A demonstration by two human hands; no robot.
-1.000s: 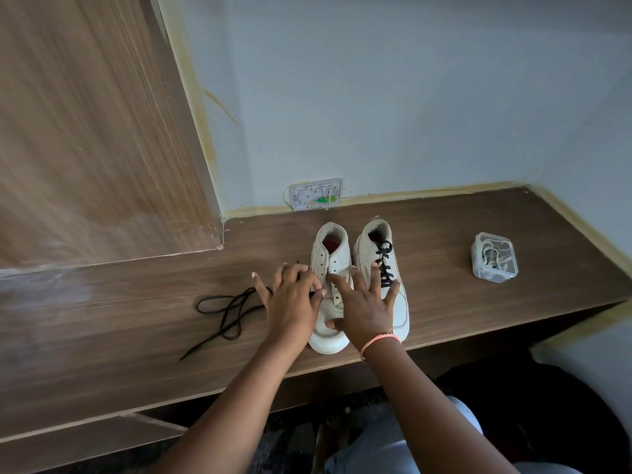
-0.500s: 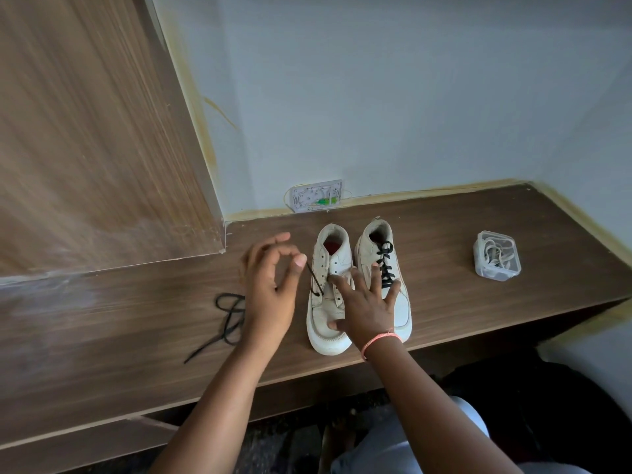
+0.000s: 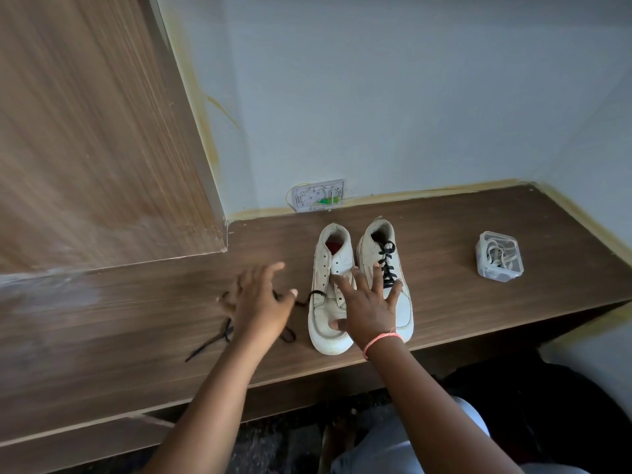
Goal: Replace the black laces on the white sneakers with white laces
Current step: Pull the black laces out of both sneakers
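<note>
Sneakers half unlaced: my spread right hand (image 3: pixel 367 302) steadies the bare left sneaker (image 3: pixel 331 292), my blurred left hand (image 3: pixel 261 302), grip unclear, drops its black lace (image 3: pixel 219 338); the right sneaker (image 3: pixel 386 265) remains black-laced, white laces (image 3: pixel 500 256) wait boxed.

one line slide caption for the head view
Left hand drops the pulled black lace beside the left sneaker; right hand steadies both.

The dark brown wood-grain worktop (image 3: pixel 461 241) looks smooth and matt. The two white leather-like sneakers (image 3: pixel 328 323) are scuffed and dull (one keeps a woven black cloth lace (image 3: pixel 388 268)). The small clear plastic box (image 3: pixel 500 274) shines faintly.
</note>
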